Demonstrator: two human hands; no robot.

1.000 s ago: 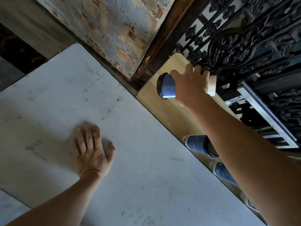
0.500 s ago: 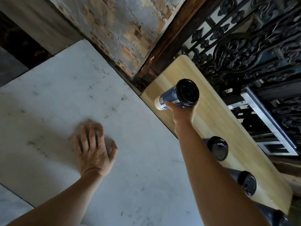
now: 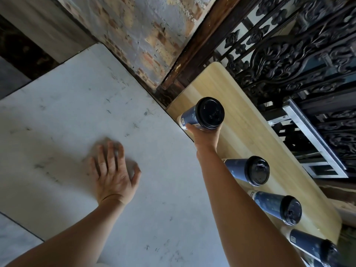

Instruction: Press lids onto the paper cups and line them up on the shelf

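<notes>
In the head view, the right hand (image 3: 205, 136) clasped the lidded cup (image 3: 189, 118) from its near side, the base at the edge of the shelf (image 3: 240, 120) beside the desk (image 3: 67, 122); whether it had touched down could not be told. The left hand (image 3: 113, 174) lay flat on the desk, fingers (image 3: 110, 155) spread. More lidded cups (image 3: 248, 170) stood in line by the forearm. Released so near the edge, the cup could tip off; a careless forearm might topple the nearest one
</notes>
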